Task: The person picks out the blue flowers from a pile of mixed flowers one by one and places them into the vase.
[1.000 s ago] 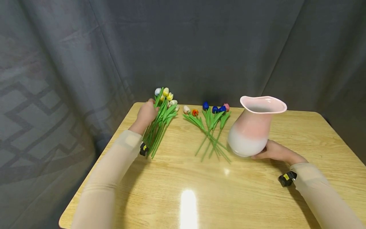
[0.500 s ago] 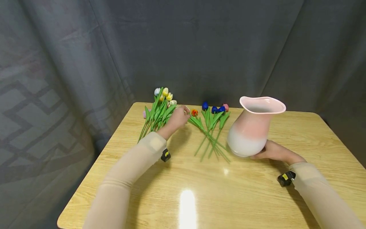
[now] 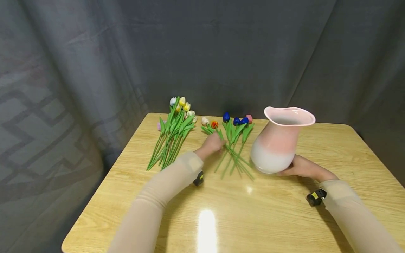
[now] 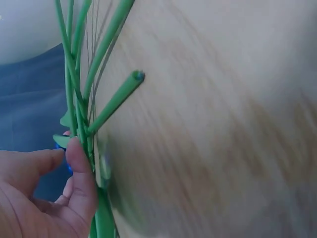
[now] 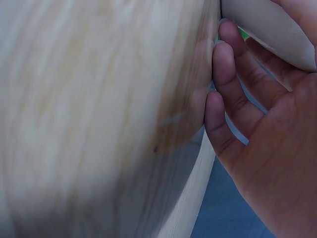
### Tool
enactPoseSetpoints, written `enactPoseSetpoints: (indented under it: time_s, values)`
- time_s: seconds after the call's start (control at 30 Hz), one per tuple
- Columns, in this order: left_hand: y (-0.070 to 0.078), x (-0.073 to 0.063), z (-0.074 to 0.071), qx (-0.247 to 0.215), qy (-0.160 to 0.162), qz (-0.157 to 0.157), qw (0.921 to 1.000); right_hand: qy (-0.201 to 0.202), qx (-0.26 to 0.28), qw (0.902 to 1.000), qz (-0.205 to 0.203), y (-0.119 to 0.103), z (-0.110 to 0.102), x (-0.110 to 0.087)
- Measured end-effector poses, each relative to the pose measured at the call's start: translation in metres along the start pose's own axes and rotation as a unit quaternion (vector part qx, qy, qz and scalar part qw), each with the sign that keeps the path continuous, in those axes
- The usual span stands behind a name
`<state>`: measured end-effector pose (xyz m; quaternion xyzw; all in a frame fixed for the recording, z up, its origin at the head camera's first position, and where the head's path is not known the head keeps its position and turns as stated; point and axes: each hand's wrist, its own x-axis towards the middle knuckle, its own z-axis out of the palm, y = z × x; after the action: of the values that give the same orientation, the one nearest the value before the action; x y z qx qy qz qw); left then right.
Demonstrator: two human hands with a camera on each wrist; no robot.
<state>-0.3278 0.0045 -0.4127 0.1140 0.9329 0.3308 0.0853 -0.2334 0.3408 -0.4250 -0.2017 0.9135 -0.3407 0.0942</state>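
Observation:
My left hand (image 3: 212, 142) is at the loose artificial tulips in the middle, beside the orange tulip's (image 3: 214, 124) leaves. In the left wrist view its index fingertip (image 4: 74, 148) is right at the green stems (image 4: 81, 111), with the thumb apart from it. A whitish tulip (image 3: 205, 121), several blue tulips (image 3: 226, 117) and a pink tulip (image 3: 249, 118) lie there, stems crossed. My right hand (image 3: 300, 166) holds the pink-and-white vase (image 3: 278, 147) low on its right side. The right wrist view shows the fingers (image 5: 225, 64) against the tabletop and the vase wall (image 5: 277, 29) behind them.
A larger bunch of tulips (image 3: 174, 133), white, yellow and lilac, lies at the left of the wooden table (image 3: 259, 218). Grey curtains (image 3: 221, 59) hang behind and beside the table. Each wrist carries a small black camera (image 3: 198, 179).
My left hand has left the larger tulip bunch, passing rightward by the whitish tulip to the middle stems. The bunch now lies on the table. The right hand and vase hold nearly the same position.

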Motion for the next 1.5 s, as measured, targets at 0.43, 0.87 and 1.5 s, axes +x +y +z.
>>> enactPoseSetpoints:
  time_s: [0.43, 0.87, 1.5]
  values:
    - [0.000, -0.003, 0.010, -0.174, -0.005, -0.088, 0.9808, 0.000, -0.002, 1.0000, -0.007, -0.001, 0.000, 0.000]
    - [0.000, -0.003, 0.009, -0.269, 0.002, -0.100, 0.9578, 0.000, -0.004, 1.0000, -0.004, -0.001, 0.000, 0.000]
    - [-0.006, -0.003, -0.022, -0.278, 0.048, -0.065, 0.9572, -0.008, 0.000, 0.9999, -0.007, 0.001, -0.001, 0.002]
